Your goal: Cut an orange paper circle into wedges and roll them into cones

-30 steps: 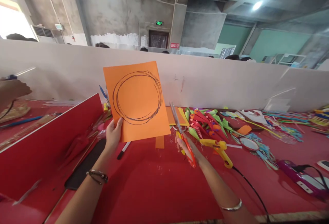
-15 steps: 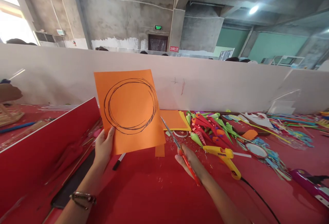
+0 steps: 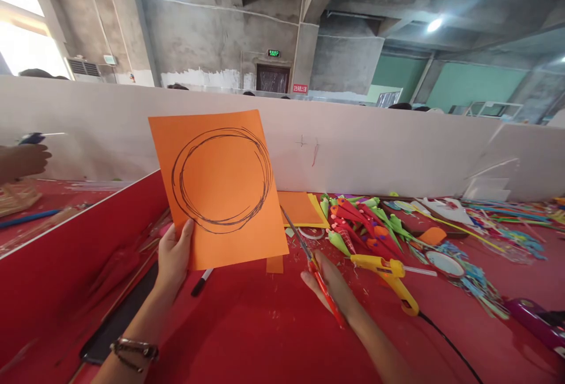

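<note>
An orange sheet of paper (image 3: 223,181) is held up by its lower left edge in my left hand (image 3: 173,253), thumb in front and fingers behind. Several loose black pen lines form a large circle on it. My right hand (image 3: 329,281) grips a pair of scissors (image 3: 321,281) with red handles. Their blades look closed and point up and left, close to the paper's right edge; whether they touch it I cannot tell. Below the sheet, a black-and-white marker (image 3: 202,282) and a small orange paper strip (image 3: 274,264) lie on the red table (image 3: 265,337).
A yellow glue gun (image 3: 388,275) with a black cord lies right of my right hand. Behind it are piled red and green cone shapes (image 3: 353,219) and orange sheets (image 3: 302,209). A red divider (image 3: 88,254) stands left, a dark phone (image 3: 117,319) beside it. Another person's hand (image 3: 24,162) shows far left.
The orange paper appears slightly larger and farther left, still in my left hand. The scissors stay in my right hand, almost unmoved. The other person's hand at far left reaches further into view.
</note>
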`<control>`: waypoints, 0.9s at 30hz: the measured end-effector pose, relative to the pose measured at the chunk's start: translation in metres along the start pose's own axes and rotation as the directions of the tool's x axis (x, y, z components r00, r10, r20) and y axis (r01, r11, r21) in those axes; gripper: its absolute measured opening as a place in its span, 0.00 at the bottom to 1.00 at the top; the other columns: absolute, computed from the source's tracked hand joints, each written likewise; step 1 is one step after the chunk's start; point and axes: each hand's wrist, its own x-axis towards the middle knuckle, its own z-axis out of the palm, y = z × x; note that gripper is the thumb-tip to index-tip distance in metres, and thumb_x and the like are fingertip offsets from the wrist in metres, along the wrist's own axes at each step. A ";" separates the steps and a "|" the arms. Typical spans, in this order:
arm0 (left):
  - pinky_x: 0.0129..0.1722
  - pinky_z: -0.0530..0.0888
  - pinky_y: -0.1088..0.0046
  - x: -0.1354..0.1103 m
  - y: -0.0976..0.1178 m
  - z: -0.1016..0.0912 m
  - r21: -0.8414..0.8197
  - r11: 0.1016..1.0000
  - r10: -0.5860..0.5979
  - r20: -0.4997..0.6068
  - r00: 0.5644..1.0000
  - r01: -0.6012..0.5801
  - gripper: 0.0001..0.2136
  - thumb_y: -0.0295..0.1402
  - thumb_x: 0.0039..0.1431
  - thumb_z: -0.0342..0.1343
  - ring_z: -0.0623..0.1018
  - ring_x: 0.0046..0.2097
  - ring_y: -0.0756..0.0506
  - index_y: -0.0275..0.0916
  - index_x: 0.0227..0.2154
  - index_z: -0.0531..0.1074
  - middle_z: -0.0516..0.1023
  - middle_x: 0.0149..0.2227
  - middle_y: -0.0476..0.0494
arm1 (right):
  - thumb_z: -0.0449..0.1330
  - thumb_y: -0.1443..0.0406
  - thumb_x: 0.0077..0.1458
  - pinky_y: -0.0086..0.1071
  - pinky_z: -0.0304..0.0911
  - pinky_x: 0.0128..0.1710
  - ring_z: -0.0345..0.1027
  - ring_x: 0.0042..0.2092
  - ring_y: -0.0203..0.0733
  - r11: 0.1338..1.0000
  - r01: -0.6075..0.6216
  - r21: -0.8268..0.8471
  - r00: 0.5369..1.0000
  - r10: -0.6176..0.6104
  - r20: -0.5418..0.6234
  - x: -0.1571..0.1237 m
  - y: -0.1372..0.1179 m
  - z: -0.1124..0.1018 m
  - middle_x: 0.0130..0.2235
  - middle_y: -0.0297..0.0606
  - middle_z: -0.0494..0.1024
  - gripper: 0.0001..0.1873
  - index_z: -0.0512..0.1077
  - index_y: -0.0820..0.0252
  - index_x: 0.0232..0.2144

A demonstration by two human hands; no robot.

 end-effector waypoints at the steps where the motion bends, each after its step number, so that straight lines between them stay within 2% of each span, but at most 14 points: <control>1: 0.25 0.69 0.75 -0.001 0.000 0.000 0.001 1.000 -0.006 0.012 1.000 0.006 0.18 0.47 0.46 0.55 0.73 0.28 0.48 0.37 0.32 0.70 0.76 0.28 0.48 | 0.54 0.57 0.49 0.30 0.55 0.28 0.58 0.28 0.37 1.000 -0.004 -0.008 1.000 0.004 0.000 0.000 0.001 0.001 0.26 0.30 0.61 0.12 0.55 0.57 0.27; 8: 0.25 0.69 0.76 -0.003 0.003 0.001 0.077 0.997 0.005 0.016 1.000 -0.006 0.17 0.47 0.46 0.55 0.72 0.28 0.48 0.37 0.31 0.70 0.74 0.26 0.49 | 0.54 0.58 0.49 0.33 0.59 0.31 0.60 0.30 0.39 0.998 0.025 0.063 0.999 -0.022 -0.046 -0.002 0.001 0.001 0.28 0.32 0.63 0.10 0.59 0.57 0.31; 13: 0.23 0.68 0.77 -0.005 0.008 0.003 0.117 0.993 0.033 -0.006 0.999 -0.032 0.17 0.47 0.45 0.54 0.71 0.27 0.48 0.36 0.29 0.69 0.74 0.25 0.49 | 0.57 0.61 0.47 0.36 0.61 0.38 0.64 0.40 0.44 0.999 0.000 0.036 0.998 0.002 -0.056 -0.006 -0.003 -0.003 0.38 0.38 0.68 0.16 0.60 0.57 0.39; 15: 0.23 0.68 0.77 -0.007 0.009 0.004 0.138 0.990 0.033 -0.003 0.999 -0.032 0.17 0.47 0.45 0.54 0.71 0.27 0.48 0.36 0.28 0.69 0.74 0.25 0.49 | 0.57 0.60 0.46 0.36 0.61 0.39 0.64 0.40 0.44 1.000 0.001 0.030 0.998 0.001 -0.069 -0.005 -0.003 -0.003 0.38 0.38 0.68 0.17 0.61 0.56 0.40; 19: 0.24 0.69 0.77 -0.008 0.010 0.004 0.108 0.994 0.020 0.031 0.999 -0.023 0.17 0.47 0.44 0.55 0.72 0.27 0.48 0.37 0.29 0.69 0.75 0.26 0.49 | 0.56 0.59 0.47 0.35 0.60 0.34 0.62 0.33 0.41 1.000 -0.021 0.016 0.997 0.022 -0.069 -0.003 -0.005 -0.002 0.31 0.33 0.66 0.13 0.61 0.56 0.36; 23: 0.23 0.68 0.76 -0.008 0.008 0.004 0.094 0.996 -0.004 0.065 0.998 -0.002 0.20 0.48 0.43 0.56 0.72 0.26 0.48 0.36 0.32 0.70 0.75 0.26 0.49 | 0.55 0.60 0.48 0.32 0.57 0.31 0.58 0.30 0.38 0.998 -0.057 0.021 0.998 0.057 -0.017 0.000 -0.009 -0.003 0.27 0.30 0.62 0.10 0.60 0.57 0.31; 27: 0.23 0.68 0.76 -0.009 0.007 0.005 0.108 0.994 -0.002 0.079 0.997 -0.007 0.22 0.49 0.43 0.56 0.72 0.26 0.48 0.35 0.34 0.71 0.76 0.27 0.47 | 0.56 0.59 0.48 0.29 0.52 0.27 0.55 0.27 0.35 0.997 -0.072 0.036 0.997 0.073 -0.003 0.002 -0.008 -0.003 0.24 0.28 0.59 0.12 0.56 0.57 0.25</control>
